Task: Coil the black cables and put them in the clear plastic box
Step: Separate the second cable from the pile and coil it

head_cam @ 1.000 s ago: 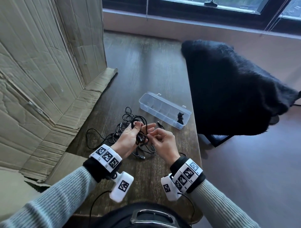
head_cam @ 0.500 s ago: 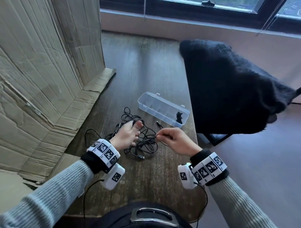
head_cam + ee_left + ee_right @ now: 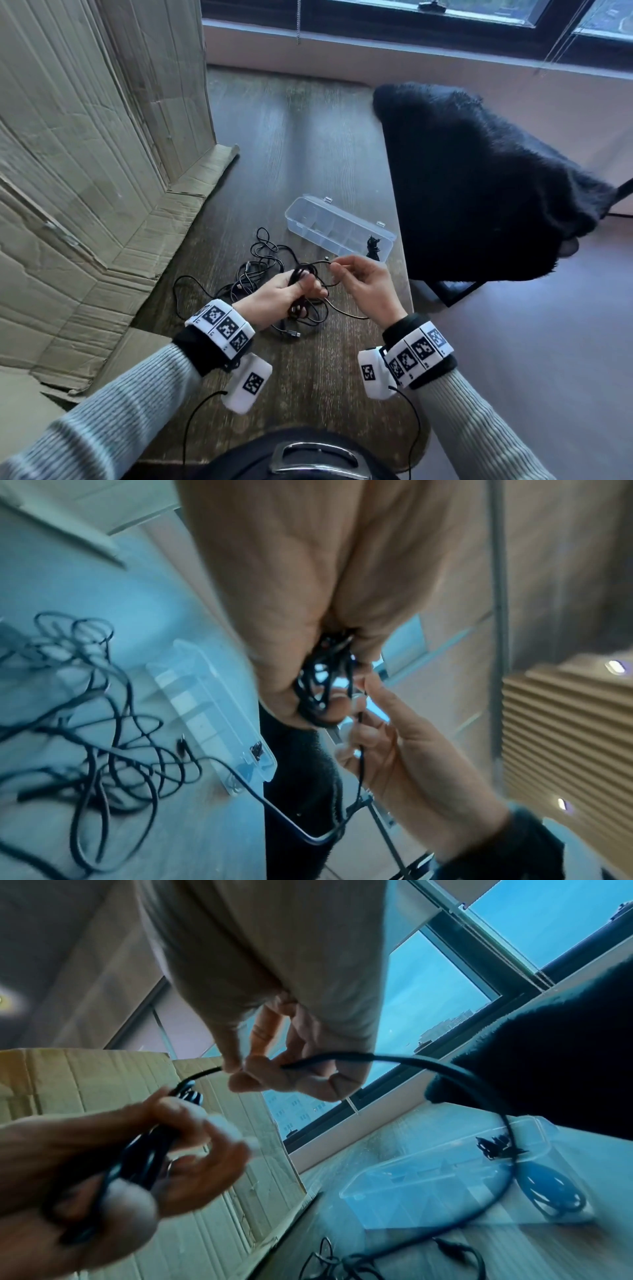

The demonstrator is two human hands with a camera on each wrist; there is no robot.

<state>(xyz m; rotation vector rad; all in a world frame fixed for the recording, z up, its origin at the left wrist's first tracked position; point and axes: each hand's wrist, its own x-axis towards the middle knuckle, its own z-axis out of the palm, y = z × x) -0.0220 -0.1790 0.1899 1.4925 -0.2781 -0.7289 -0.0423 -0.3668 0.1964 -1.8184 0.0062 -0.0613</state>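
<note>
My left hand [image 3: 289,291] grips a bundle of black cable loops [image 3: 301,274] above the dark wooden table [image 3: 301,154]. My right hand [image 3: 356,277] pinches the same cable [image 3: 329,1057] between thumb and fingers, just right of the bundle. The free length hangs in a loop below my right hand [image 3: 377,739] and trails onto the table. More loose black cables [image 3: 260,260] lie tangled behind and left of my left hand [image 3: 308,669]. The clear plastic box [image 3: 339,229] lies open beyond my hands, with a small coiled black cable [image 3: 374,246] in its right end.
A large flattened cardboard box [image 3: 85,171] leans along the left side of the table. A chair draped in black fluffy fabric [image 3: 479,178] stands at the table's right edge. A window [image 3: 445,20] runs along the far wall.
Both hands have risen off the table with the cable. My right hand swung out to the right, then came back toward the bundle in my left hand.
</note>
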